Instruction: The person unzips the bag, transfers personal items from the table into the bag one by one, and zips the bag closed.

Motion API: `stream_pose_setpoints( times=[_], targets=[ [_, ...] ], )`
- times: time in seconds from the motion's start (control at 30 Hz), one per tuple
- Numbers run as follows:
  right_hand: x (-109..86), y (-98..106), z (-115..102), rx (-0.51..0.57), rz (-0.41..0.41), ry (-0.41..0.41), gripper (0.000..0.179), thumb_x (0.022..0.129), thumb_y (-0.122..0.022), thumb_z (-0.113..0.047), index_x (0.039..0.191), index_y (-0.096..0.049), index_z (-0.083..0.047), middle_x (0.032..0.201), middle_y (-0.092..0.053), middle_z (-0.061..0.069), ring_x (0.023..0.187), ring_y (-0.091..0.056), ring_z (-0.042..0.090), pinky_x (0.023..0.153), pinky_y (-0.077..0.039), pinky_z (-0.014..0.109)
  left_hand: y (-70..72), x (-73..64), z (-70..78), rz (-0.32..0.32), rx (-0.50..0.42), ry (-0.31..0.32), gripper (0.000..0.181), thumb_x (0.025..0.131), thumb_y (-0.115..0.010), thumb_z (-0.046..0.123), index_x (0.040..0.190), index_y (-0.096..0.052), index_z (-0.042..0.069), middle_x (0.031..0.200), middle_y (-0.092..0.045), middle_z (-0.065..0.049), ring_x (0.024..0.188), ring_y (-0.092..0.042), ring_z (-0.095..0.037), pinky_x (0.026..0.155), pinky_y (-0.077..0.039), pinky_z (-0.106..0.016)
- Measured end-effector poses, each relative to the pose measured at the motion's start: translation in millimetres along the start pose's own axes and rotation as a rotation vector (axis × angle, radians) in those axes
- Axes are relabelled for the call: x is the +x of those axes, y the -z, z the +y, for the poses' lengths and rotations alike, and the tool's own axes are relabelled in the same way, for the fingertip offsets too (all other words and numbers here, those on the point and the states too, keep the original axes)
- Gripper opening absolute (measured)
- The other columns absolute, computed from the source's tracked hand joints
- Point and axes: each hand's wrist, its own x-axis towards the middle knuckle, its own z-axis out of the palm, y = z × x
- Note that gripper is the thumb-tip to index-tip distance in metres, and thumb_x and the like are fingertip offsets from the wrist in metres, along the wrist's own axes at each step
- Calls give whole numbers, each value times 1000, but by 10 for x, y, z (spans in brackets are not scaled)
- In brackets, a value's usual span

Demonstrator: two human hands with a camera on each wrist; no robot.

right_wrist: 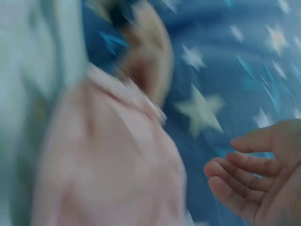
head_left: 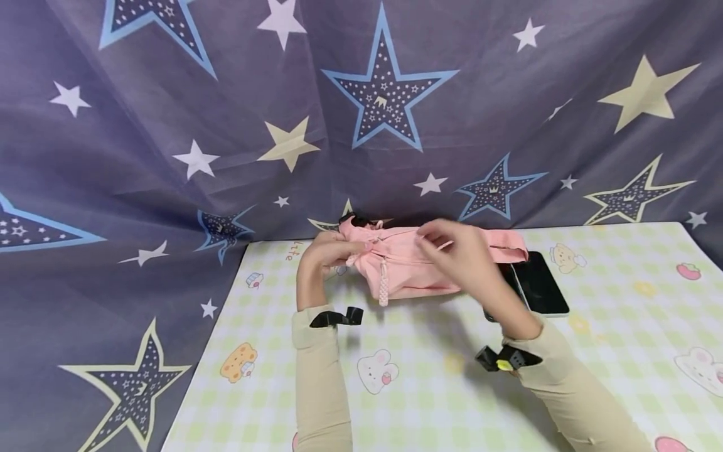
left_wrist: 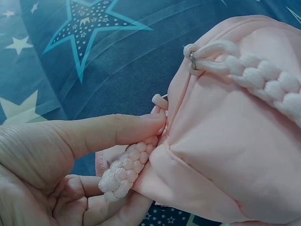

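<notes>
A pink fabric bag [head_left: 415, 282] lies on its side at the back of the table. My left hand [head_left: 326, 253] pinches the edge of the bag at its left end, thumb on top; in the left wrist view, a braided zipper pull [left_wrist: 126, 170] lies against the curled fingers. Another braided pull [left_wrist: 265, 75] hangs from the zipper, outside the grip. My right hand [head_left: 463, 251] is over the right part of the bag, fingers loosely bent and holding nothing. The right wrist view is blurred but shows these fingers [right_wrist: 240, 186] apart from the bag.
A smartphone with a black screen [head_left: 541, 284] lies to the bag's right, beside another dark flat object partly hidden by my right arm. A pink strap [head_left: 508, 242] extends toward them. Behind the checked table [head_left: 418, 402] hangs a star-print curtain [head_left: 237, 94].
</notes>
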Motion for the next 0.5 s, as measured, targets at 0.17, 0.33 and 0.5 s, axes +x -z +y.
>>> stream_pose_setpoints(
  times=[0.17,0.33,0.5],
  targets=[
    [-79,-345,-144,-194,-110,47,14,91,-77,-21,81,-75,-12,71,-70,-2,64,-63,12,60,-53,30,14,1,-4,-10,-13,10,38,84,-80,8,56,-55,16,53,-51,9,48,-53,-2,49,-48,-15],
    [-165,-548,-145,-359,-122,39,25,86,-82,-30,70,-70,-14,61,-61,-4,55,-51,12,49,-40,26,16,8,-9,-20,-22,19,37,84,-80,9,56,-56,17,53,-52,10,48,-55,-2,50,-50,-16],
    [-223,-702,-94,-422,-108,47,38,82,-84,-36,61,-60,-16,56,-54,-6,49,-46,13,45,-35,27,20,6,-17,-28,-24,25,39,85,-80,11,56,-56,18,53,-53,9,49,-55,-3,51,-51,-17]
  ],
)
